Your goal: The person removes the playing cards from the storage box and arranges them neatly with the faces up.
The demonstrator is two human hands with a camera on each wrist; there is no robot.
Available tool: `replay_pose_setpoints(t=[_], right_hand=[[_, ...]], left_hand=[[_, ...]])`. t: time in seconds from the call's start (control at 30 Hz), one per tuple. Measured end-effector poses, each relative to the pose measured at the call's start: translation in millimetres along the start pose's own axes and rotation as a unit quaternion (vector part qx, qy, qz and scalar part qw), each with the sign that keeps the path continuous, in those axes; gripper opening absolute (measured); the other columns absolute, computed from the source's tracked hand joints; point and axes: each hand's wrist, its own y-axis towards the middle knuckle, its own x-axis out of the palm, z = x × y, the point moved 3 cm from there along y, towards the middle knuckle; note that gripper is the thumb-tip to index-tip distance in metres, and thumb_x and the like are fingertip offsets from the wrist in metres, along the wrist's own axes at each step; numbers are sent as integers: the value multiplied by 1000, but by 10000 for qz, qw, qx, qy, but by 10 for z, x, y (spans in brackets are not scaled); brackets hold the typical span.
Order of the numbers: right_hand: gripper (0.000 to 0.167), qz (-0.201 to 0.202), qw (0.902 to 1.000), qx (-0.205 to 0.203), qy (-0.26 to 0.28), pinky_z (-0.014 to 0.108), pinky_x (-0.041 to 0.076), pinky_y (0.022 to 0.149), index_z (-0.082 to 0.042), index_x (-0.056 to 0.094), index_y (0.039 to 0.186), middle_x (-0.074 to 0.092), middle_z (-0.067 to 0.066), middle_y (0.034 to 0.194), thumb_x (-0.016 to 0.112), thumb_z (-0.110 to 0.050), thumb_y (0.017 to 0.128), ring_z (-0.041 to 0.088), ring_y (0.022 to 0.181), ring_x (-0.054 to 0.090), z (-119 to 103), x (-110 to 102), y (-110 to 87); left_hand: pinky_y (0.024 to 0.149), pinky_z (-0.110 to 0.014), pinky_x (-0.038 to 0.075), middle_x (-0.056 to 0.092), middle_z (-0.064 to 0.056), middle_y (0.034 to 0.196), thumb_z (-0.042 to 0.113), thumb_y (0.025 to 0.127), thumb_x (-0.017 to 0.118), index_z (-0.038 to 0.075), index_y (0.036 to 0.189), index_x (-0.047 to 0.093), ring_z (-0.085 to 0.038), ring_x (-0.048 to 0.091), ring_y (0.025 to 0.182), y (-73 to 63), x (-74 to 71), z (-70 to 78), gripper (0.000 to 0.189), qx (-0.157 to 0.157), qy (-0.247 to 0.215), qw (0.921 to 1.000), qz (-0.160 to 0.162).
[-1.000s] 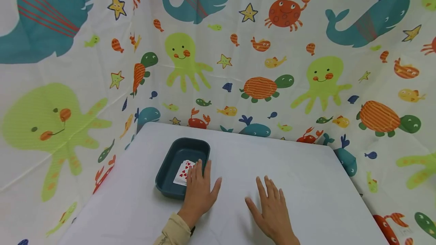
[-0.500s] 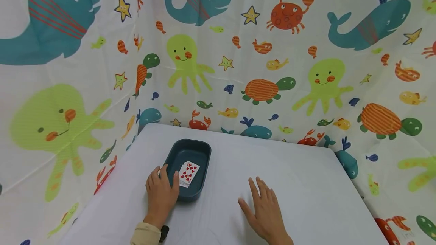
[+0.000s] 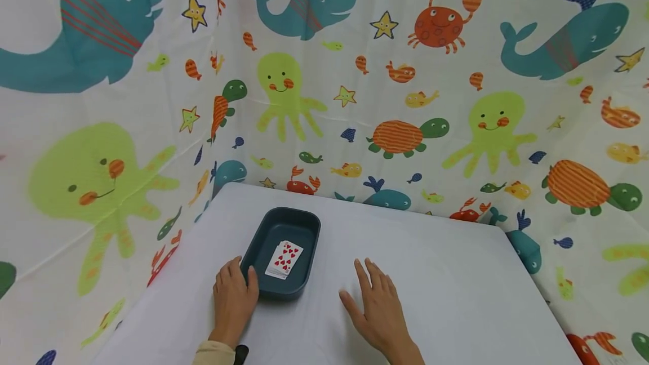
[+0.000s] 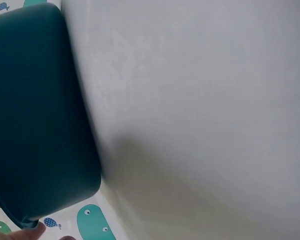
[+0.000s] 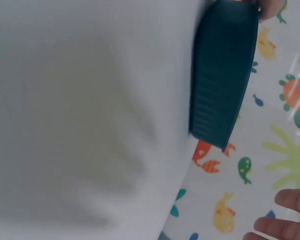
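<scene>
In the head view, a dark teal tray (image 3: 307,258) stands on the left half of the white table. A small stack of playing cards (image 3: 284,259) lies inside, face up, a card with red hearts on top. My left hand (image 3: 233,300) grips the tray's near left rim, thumb at the inner side and fingers outside. The left wrist view shows the tray's side (image 4: 45,110) close up, with fingertips (image 4: 32,232) at its rim. My right hand (image 3: 377,308) hovers over the table to the tray's right, fingers spread and holding nothing.
The white table (image 3: 431,275) stretches right of the tray. Curtains with printed sea animals (image 3: 400,137) hang along its back and sides. A dark band (image 3: 241,354) circles the left wrist below a beige sleeve (image 3: 215,352).
My left hand has moved from above the cards to the tray's left rim and taken hold of it. The cards stay in the tray. My right hand has drifted slightly left.
</scene>
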Motion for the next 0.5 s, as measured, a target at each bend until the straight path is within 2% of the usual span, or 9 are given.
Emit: replay_pose_setpoints(t=[0.27, 0.5], right_hand=[[74, -333, 9991, -59, 253, 59, 33, 115, -16, 41, 157, 43, 13, 158, 49, -63, 100, 33, 145, 40, -204, 94, 169], [76, -501, 9971, -262, 515, 57, 34, 115, -17, 40, 158, 43, 12, 159, 45, -66, 100, 32, 145, 40, -401, 170, 361]], left_hand=[[106, -64, 36, 49, -38, 133, 14, 103, 50, -14, 138, 45, -51, 46, 125, -24, -16, -19, 45, -126, -11, 9999, -42], [103, -64, 38, 51, -37, 131, 9, 102, 51, -13, 137, 47, -50, 48, 123, -46, -34, 6, 42, -35, -115, 9999, -31]])
